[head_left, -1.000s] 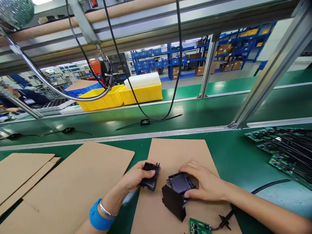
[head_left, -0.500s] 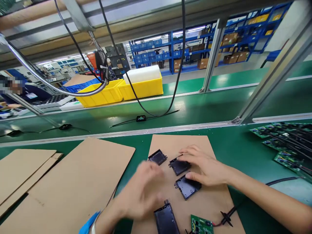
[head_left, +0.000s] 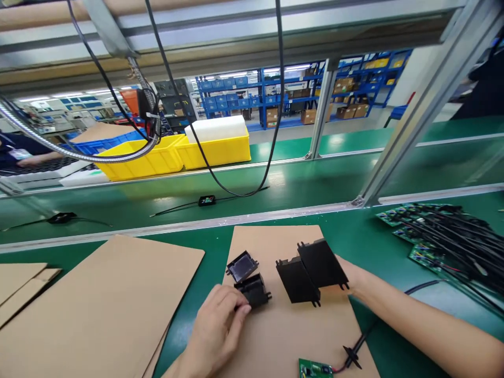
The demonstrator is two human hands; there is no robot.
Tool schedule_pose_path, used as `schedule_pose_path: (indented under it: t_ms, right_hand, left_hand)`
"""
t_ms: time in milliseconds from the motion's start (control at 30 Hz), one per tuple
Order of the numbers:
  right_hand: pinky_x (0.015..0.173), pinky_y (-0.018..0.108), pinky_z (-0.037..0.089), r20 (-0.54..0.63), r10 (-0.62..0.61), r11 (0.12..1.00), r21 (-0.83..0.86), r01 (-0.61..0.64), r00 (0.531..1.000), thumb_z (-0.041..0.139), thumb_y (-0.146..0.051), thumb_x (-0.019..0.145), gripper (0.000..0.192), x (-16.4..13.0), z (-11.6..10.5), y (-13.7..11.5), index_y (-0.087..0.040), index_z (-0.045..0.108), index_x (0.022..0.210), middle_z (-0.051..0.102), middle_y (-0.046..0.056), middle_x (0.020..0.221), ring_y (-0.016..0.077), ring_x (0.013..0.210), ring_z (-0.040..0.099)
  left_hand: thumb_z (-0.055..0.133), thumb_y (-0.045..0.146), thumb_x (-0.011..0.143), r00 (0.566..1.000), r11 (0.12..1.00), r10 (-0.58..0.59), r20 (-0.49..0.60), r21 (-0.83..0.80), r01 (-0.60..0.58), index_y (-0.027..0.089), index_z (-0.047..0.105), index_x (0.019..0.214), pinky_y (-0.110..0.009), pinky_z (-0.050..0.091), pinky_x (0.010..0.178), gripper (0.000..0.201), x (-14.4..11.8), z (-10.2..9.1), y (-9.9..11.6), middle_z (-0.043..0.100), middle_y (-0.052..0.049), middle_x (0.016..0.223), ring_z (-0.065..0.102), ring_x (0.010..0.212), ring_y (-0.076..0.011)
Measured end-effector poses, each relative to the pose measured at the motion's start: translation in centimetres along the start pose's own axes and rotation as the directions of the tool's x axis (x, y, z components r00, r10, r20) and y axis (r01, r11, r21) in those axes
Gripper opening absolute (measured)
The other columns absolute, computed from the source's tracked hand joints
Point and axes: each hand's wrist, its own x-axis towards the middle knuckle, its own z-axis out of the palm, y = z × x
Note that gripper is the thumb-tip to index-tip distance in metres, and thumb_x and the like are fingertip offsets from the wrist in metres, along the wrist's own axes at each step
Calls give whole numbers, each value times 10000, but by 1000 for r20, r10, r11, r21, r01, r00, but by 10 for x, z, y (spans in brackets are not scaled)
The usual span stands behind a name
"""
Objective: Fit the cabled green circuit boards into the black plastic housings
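Note:
My left hand (head_left: 220, 325) pinches a small black plastic case (head_left: 254, 290) by its near edge, tilted over the cardboard sheet (head_left: 275, 236). Just beyond it lies another black case (head_left: 241, 266), open side up. My right hand (head_left: 348, 273) is mostly hidden behind two black cases, a right one (head_left: 323, 262) and a left one (head_left: 298, 281), which it holds up with their flat backs toward me. Its fingers do not show. A green circuit board (head_left: 315, 369) with a black cable (head_left: 364, 336) rests at the sheet's near edge.
On the right, circuit boards with black cables (head_left: 452, 236) lie in a pile. Large cardboard sheets (head_left: 102, 304) cover the left side. Beyond the metal rail, a small black unit with leads (head_left: 207, 200) sits on the green surface. Yellow bins (head_left: 214, 151) stand farther back.
My right hand has lifted two cases off the cardboard and turned them. My left hand has closed on the near case and shifted it beside the far one. The view has swung right.

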Motion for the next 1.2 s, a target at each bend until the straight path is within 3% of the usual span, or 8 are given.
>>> schedule_pose_path:
  t_ms: [167, 233, 333, 500, 767, 867, 1000, 1200]
  right_hand:
    - [626, 322, 478, -14, -53, 994, -97, 52, 998, 564, -773, 720, 614, -9, -6, 7, -177, 616, 858, 584, 51, 736, 191, 663, 565]
    - [656, 319, 470, 4, -75, 983, -168, 75, 997, 630, -697, 732, 535, -14, -5, -2, -176, 610, 850, 575, 42, 754, 185, 684, 543]
    - [700, 309, 431, 58, -89, 933, -343, 104, 994, 662, -409, 817, 244, -24, 5, -23, -173, 603, 794, 561, 32, 787, 175, 721, 501]
    - [855, 370, 359, 287, -55, 373, -883, 286, 956, 541, -116, 838, 92, -37, 40, -34, -190, 586, 804, 585, 30, 844, 203, 876, 516]
    - [859, 425, 354, 344, -40, -44, -939, 342, 938, 554, -84, 805, 127, -13, 73, -7, -141, 639, 879, 630, 89, 849, 234, 828, 506]
    - [857, 415, 365, 281, -104, -7, -959, 282, 954, 538, -167, 870, 95, -35, 70, -8, -150, 628, 896, 620, 88, 892, 242, 869, 502]
    - [899, 447, 362, 46, -119, 195, -978, 69, 992, 597, -285, 864, 110, -84, 70, -2, -177, 611, 883, 597, 80, 930, 270, 940, 492]
    - [778, 340, 399, 113, -124, 375, -914, 152, 986, 534, -88, 840, 105, -105, 76, -8, -187, 566, 849, 573, 50, 914, 216, 891, 497]
  left_hand:
    - [481, 198, 908, 997, 996, -8, 78, 92, 1, 203, 586, 809, -340, 475, 688, 144, 24, 16, 5, 610, -47, 825, 566, 764, -209]
    - [526, 245, 881, 994, 988, -72, 79, 144, 60, 193, 597, 898, -373, 475, 747, 90, 30, 13, 5, 615, -72, 939, 565, 841, -231]
    - [642, 335, 800, 980, 953, -189, 58, 250, 169, 161, 591, 1095, -451, 439, 870, 346, 41, 8, -2, 594, -124, 1136, 529, 1027, -304]
    - [608, 202, 833, 971, 940, -209, 115, 299, 167, 215, 688, 946, -411, 428, 798, 139, 70, 19, -19, 687, -59, 943, 594, 932, -267]
    - [603, 220, 894, 976, 972, -124, 176, 220, 84, 194, 683, 1030, -456, 415, 937, 159, 135, 58, -10, 687, -48, 1020, 595, 1013, -239]
    - [594, 183, 869, 982, 990, -62, 180, 136, 38, 218, 683, 1097, -471, 403, 955, 247, 125, 49, 2, 702, -71, 1059, 574, 1063, -271]
    - [509, 275, 935, 985, 1000, -17, 172, 5, 16, 220, 637, 1136, -400, 472, 912, 245, 76, 17, 30, 682, -72, 1089, 598, 1039, -230]
    - [681, 504, 806, 971, 932, -19, 237, -348, 103, 230, 576, 1115, -290, 540, 712, 427, 6, 16, 75, 672, -59, 977, 648, 861, -210]
